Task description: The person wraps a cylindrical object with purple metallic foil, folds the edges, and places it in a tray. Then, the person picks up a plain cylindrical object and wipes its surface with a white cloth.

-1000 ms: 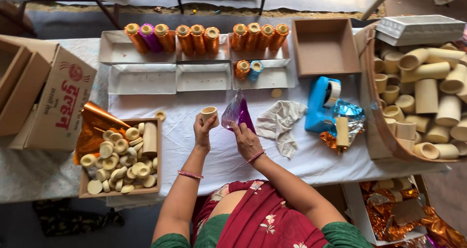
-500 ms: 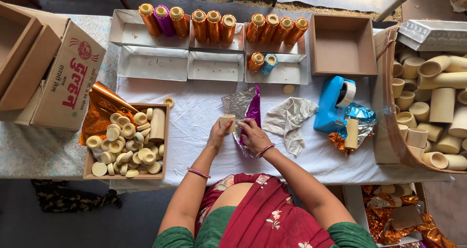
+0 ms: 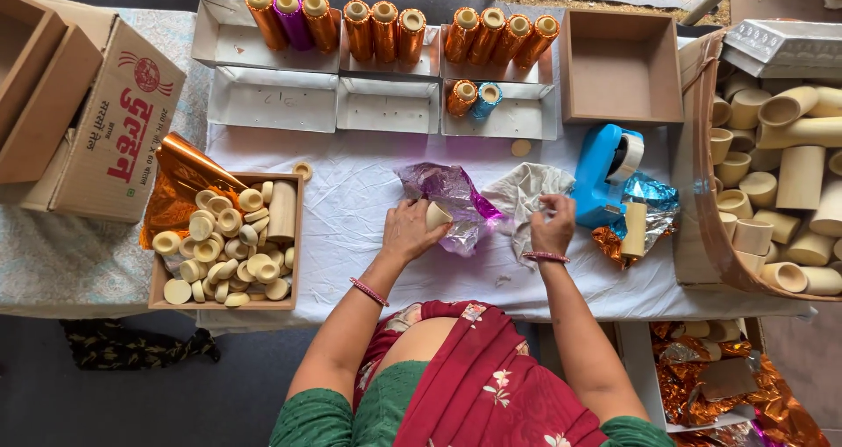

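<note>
I saw a desk (image 3: 351, 193) covered with white cloth, over a dark floor. My left hand (image 3: 408, 229) gripped one small cardboard cup (image 3: 438, 214) on the purple foil (image 3: 452, 200). My right hand (image 3: 553, 223) pinched a white rag (image 3: 524, 193). Eleven wrapped tubes (image 3: 386, 30) stood in the trays, beside one blue tape dispenser (image 3: 605, 171).

Tape dispenser (image 3: 605, 171) right of cloth (image 3: 526, 193), behind hands.

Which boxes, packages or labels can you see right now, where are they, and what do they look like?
Printed carton: far left, brown, red lettering, lying on its side.
Empty brown box: top right, square, open.
White trays: top row, holding foil-wrapped tubes.
Wooden box: by left hand, holding beige caps.
</note>
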